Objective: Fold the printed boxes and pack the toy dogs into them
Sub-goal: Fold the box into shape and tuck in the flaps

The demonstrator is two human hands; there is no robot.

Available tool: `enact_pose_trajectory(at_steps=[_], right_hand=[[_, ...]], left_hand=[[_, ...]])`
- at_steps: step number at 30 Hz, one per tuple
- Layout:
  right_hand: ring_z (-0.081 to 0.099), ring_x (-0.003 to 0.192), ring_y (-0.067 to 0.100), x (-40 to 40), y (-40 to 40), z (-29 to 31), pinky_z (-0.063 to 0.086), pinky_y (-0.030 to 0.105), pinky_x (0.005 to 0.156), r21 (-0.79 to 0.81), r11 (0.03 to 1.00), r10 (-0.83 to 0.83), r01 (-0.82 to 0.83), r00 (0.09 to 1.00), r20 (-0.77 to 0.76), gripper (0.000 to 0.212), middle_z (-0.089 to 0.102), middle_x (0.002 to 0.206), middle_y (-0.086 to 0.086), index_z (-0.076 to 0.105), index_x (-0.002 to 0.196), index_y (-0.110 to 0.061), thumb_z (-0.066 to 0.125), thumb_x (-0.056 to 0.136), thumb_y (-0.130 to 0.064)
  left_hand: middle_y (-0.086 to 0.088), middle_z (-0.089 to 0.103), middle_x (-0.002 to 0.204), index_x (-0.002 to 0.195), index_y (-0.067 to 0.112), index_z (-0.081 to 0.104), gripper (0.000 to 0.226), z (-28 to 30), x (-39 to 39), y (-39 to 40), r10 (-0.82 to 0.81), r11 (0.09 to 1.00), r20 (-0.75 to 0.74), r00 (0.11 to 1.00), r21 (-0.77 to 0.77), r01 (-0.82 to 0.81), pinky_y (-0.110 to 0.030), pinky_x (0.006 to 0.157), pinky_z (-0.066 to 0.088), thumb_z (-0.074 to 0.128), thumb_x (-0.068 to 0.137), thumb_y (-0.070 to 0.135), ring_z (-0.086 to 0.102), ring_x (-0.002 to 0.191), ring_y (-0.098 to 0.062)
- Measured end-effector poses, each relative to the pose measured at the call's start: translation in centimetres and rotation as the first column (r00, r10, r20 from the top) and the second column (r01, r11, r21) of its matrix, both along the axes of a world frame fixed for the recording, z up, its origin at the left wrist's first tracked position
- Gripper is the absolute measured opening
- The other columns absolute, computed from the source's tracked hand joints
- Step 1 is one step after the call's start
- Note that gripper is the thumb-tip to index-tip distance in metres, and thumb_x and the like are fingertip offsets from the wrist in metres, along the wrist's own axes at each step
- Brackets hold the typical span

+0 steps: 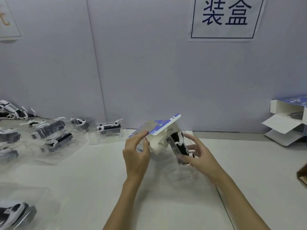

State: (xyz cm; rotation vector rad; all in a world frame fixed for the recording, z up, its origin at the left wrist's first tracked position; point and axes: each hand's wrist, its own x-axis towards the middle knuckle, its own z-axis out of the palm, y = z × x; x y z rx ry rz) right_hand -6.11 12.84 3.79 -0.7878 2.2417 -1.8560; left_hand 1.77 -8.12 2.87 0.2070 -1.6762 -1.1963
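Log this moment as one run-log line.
left hand: grips box edge | right hand: holds toy dog at box opening | dog not fully in

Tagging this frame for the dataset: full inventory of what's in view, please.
printed box: one, blue and white, held above the table centre, open end toward the right hand
toy dog in clear tray: one, black and white, at the box's open end, between the hands
other toy dogs in clear trays: several, exact count unclear, black and white, spread over the table's left side
opened boxes: at least one, white inside with blue print, far right by the wall
sign: one, white with dark blue characters, on the wall upper right
table: one, off-white
left hand: pinches the box's near edge
right hand: holds the toy's clear tray
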Motion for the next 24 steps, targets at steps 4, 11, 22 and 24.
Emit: enact_pose_trajectory(at_steps=[4,11,22,24], right_hand=[[0.066,0.103,0.005,0.1,0.2,-0.2,0.05,0.019,0.076,-0.018,0.993,-0.119,0.118,0.989,-0.083,0.082,0.064,0.117,-0.011,0.046,0.136,-0.061,0.089,0.078,-0.021],[0.061,0.112,0.006,-0.6,0.2,-0.8,0.049,0.025,0.082,-0.051,0.965,-0.263,0.258,0.957,-0.126,0.074,0.063,0.122,-0.006,0.06,0.132,-0.054,0.086,0.078,-0.011],[0.048,0.122,0.028,-1.1,0.2,-1.3,0.042,0.027,0.093,0.106,0.936,-0.295,0.337,0.911,-0.29,0.081,0.056,0.125,-0.003,0.051,0.146,-0.048,0.078,0.085,-0.002],[0.048,0.122,0.03,-1.0,0.1,-1.2,0.047,0.039,0.1,0.132,0.929,-0.294,0.346,0.906,-0.306,0.081,0.056,0.128,-0.003,0.049,0.147,-0.047,0.078,0.085,-0.003]], left_hand=[[0.011,0.073,0.117,0.119,0.016,0.077,0.028,0.0,0.0,-0.1,0.085,0.988,0.007,0.996,-0.127,-0.084,-0.018,0.1,0.046,0.062,0.096,0.007,0.061,0.116,-0.006],[0.004,0.075,0.119,0.119,0.009,0.076,0.027,-0.5,-0.2,-0.3,0.128,0.937,0.032,0.991,-0.331,-0.11,-0.016,0.099,0.045,0.06,0.098,0.008,0.064,0.114,-0.019],[0.0,0.075,0.121,0.12,0.007,0.076,0.026,-1.1,-0.3,-0.1,0.182,0.839,0.049,0.982,-0.528,-0.13,-0.031,0.096,0.053,0.068,0.096,0.001,0.066,0.114,-0.025],[0.0,0.075,0.121,0.12,0.007,0.076,0.027,-1.1,-0.4,0.0,0.188,0.835,0.044,0.981,-0.533,-0.136,-0.034,0.095,0.055,0.068,0.095,0.001,0.067,0.114,-0.025]])
